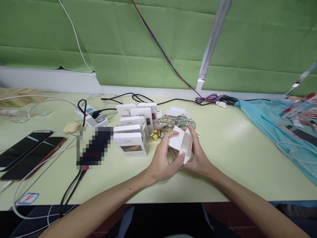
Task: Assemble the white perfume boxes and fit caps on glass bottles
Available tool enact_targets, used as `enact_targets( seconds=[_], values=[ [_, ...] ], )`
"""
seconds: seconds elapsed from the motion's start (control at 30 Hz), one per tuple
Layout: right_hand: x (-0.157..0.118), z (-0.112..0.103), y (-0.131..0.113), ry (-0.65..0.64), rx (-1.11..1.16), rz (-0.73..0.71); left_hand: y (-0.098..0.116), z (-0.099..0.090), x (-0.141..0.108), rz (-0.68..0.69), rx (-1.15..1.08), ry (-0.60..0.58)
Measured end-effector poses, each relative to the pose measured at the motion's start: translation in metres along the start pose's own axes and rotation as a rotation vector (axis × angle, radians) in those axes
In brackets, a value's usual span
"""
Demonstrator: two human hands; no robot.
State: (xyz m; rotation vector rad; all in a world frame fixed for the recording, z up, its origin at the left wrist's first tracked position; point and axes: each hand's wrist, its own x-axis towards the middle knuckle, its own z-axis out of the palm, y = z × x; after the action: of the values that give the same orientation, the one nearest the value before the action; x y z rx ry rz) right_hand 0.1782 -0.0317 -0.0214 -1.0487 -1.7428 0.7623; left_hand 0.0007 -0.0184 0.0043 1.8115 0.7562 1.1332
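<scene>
An opened white carton (pixel 186 142) is held between my two hands, its open end tipped up toward me with flaps sticking out. My left hand (pixel 162 160) grips its left side, fingers curled round and the thumb at the lower edge. On the opposite side, my right hand (pixel 199 157) wraps the carton. Just beyond lie several round clear glass bottles (pixel 183 120) with metallic tops, partly hidden by the hands and carton. Small gold caps (pixel 155 135) sit left of them. Several white printed boxes (pixel 130 140) stand upright in a cluster to the left of my left hand.
Two phones (pixel 32 155) lie at the left beside a power strip (pixel 91 115) with cables. A pixelated dark object (pixel 95 147) lies near the boxes. Blue plastic sheeting (pixel 262 119) covers the table's right side. Green cloth (pixel 153 43) hangs behind.
</scene>
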Motion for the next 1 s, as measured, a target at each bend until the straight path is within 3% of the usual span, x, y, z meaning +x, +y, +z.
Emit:
enact_targets(
  seconds=[0.43, 1.0],
  values=[
    [0.002, -0.0021, -0.0017, 0.072, 0.046, 0.123, 0.0001, -0.0059, 0.0074, -0.149, 0.226, -0.048],
    [0.0045, -0.0022, -0.004, 0.094, 0.037, 0.079, -0.0026, -0.0034, 0.0072, -0.09, 0.299, 0.025]
  ],
)
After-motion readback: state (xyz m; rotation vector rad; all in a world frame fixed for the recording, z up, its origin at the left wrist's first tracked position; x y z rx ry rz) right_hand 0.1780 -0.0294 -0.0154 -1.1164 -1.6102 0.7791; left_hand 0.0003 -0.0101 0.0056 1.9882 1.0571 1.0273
